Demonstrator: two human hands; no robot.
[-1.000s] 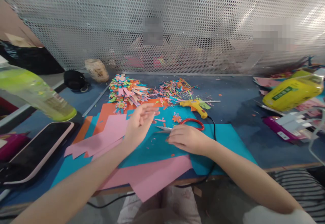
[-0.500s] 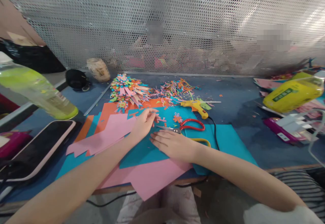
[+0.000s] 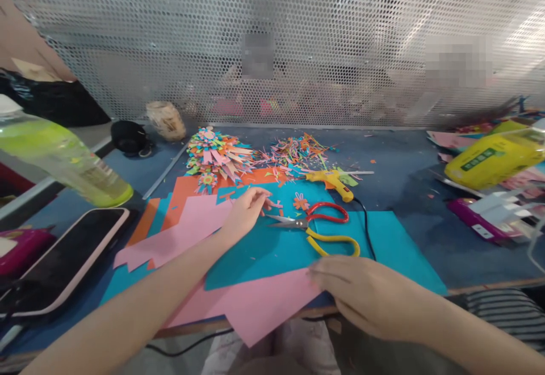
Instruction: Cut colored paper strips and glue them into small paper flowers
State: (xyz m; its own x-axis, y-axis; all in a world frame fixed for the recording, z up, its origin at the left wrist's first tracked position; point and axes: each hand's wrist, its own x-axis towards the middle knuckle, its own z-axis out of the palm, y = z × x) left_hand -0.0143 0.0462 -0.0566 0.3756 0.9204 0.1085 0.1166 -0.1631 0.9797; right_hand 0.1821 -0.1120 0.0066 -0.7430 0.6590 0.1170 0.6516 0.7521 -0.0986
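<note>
My left hand point(image 3: 246, 211) is closed, fingers curled together above a blue paper sheet point(image 3: 272, 256); small pink paper bits show at the fingertips, but what they hold is hidden. My right hand point(image 3: 361, 293) is at the near table edge, slightly blurred, fingers stretched out over the right corner of a pink paper sheet point(image 3: 259, 307). Between the hands lie scissors point(image 3: 300, 223) with one red and one yellow handle, blades slightly apart and pointing left. A small orange paper flower point(image 3: 300, 201) and loose scraps are just behind them.
A yellow glue gun point(image 3: 330, 181) with a black cord lies behind the scissors. Further back are a fringed paper bundle point(image 3: 217, 154) and a shred heap point(image 3: 298, 148). A phone point(image 3: 68, 256) and green bottle point(image 3: 63, 159) stand left; a yellow bottle point(image 3: 489, 165) is right.
My right hand has slid from the blue sheet towards me and to the right, uncovering the scissors' blades and yellow handle. My left hand has hardly moved.
</note>
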